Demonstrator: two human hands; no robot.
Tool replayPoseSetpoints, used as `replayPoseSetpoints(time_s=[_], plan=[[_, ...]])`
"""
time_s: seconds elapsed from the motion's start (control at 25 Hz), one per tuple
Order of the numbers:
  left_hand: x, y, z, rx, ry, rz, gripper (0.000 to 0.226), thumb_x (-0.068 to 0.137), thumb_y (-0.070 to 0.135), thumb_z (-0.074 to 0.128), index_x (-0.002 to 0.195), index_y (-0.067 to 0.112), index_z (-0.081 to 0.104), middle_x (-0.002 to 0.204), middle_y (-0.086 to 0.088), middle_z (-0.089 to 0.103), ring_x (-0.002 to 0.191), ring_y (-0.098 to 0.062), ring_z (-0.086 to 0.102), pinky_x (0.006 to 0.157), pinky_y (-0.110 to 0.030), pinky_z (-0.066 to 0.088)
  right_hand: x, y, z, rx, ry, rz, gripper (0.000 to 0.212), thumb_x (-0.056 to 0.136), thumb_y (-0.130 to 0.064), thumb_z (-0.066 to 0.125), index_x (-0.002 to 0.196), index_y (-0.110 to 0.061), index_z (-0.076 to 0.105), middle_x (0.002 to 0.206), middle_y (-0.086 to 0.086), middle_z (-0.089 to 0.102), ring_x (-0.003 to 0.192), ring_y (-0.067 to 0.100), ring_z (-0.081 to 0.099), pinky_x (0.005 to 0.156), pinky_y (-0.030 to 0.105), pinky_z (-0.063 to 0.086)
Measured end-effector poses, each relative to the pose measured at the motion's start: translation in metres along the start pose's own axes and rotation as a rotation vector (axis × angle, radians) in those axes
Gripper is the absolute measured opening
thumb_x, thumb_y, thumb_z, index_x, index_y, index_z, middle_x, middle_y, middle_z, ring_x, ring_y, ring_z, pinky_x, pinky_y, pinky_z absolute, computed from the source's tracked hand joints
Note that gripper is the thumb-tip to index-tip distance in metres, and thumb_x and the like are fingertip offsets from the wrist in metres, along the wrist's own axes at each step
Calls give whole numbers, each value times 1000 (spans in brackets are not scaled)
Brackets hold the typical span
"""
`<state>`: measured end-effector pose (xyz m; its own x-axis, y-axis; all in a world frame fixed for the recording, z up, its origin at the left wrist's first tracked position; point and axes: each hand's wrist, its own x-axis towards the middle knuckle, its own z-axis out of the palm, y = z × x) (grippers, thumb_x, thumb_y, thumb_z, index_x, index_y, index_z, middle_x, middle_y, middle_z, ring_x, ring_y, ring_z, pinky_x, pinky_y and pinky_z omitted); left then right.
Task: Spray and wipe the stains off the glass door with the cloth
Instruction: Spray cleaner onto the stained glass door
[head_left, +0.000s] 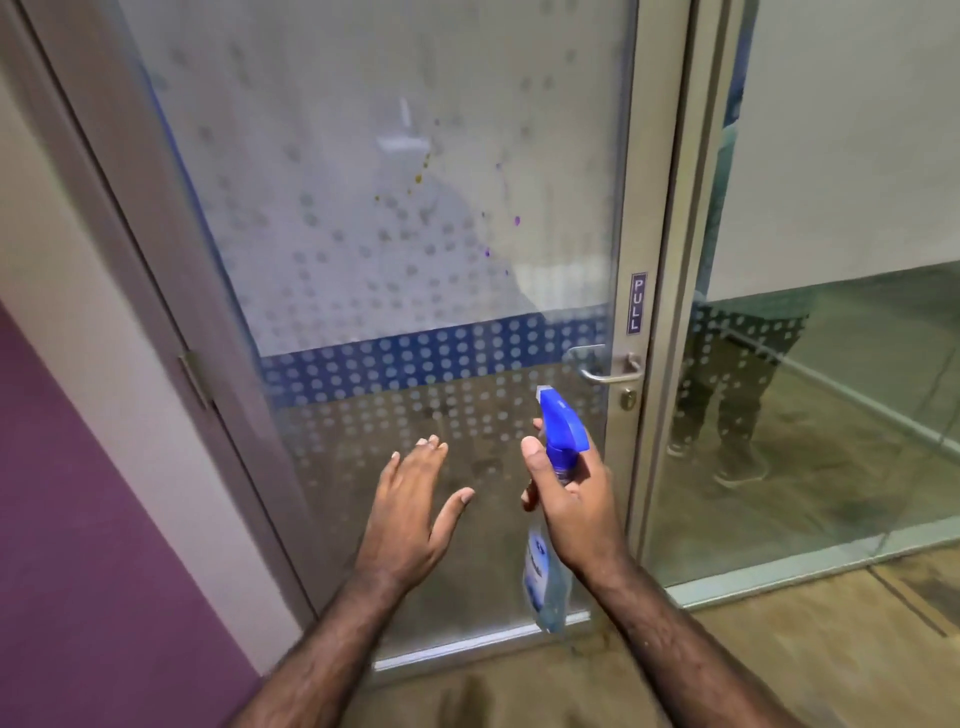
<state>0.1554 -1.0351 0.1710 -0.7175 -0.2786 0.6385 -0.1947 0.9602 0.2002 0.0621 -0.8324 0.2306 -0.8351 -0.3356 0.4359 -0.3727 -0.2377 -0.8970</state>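
The frosted glass door with a dot pattern and a blue band fills the view ahead. Yellow-brown stains and purple stains speckle the glass above the band. My right hand grips the neck of a clear spray bottle with a blue trigger head, nozzle pointing up at the door. My left hand hovers beside it, fingers spread, holding nothing. No cloth is in view.
A metal lever handle and a keyhole sit on the door's right frame under a PULL label. A fixed glass panel stands to the right, with a person's legs behind it. A white and purple wall is at left.
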Motion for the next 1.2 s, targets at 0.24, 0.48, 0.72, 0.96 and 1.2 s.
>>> replayPoseSetpoints(time_s=[0.24, 0.48, 0.72, 0.96, 1.2], plan=[[131, -45, -34, 312, 205, -13, 75, 104, 59, 41, 153, 3, 50, 164, -16, 47, 156, -30, 41, 129, -59, 26, 111, -14, 29, -21, -61, -82, 20, 95, -47, 76, 113, -41, 69, 104, -4, 75, 75, 26, 78, 60, 44, 62], [229, -86, -80, 509, 252, -74, 83, 105, 61, 30, 161, -1, 34, 171, -21, 31, 161, -34, 27, 132, -60, 14, 179, -45, 72, -97, -125, -220, 18, 101, -45, 73, 109, -55, 62, 96, -6, 76, 79, 24, 78, 75, 55, 66], [277, -125, -103, 606, 254, -119, 88, 106, 64, 22, 165, 0, 17, 175, -21, 17, 165, -34, 13, 133, -60, 12, 213, -71, 111, -95, -98, -289, 10, 103, -53, 69, 104, -54, 59, 95, 0, 72, 86, 28, 75, 78, 54, 66], [281, -154, -101, 608, 268, -137, 90, 105, 66, 21, 166, 0, 15, 176, -21, 14, 165, -35, 10, 133, -60, 11, 216, -72, 125, -234, -90, -383, 35, 105, -51, 67, 90, -21, 62, 80, 3, 65, 68, 14, 58, 66, 35, 57], [276, -167, -98, 559, 258, -175, 86, 106, 62, 17, 166, 0, 18, 176, -21, 15, 165, -35, 11, 133, -60, 9, 189, -69, 127, -199, -114, -361, 26, 103, -49, 70, 89, -29, 63, 76, -10, 63, 67, 7, 63, 62, 24, 56]])
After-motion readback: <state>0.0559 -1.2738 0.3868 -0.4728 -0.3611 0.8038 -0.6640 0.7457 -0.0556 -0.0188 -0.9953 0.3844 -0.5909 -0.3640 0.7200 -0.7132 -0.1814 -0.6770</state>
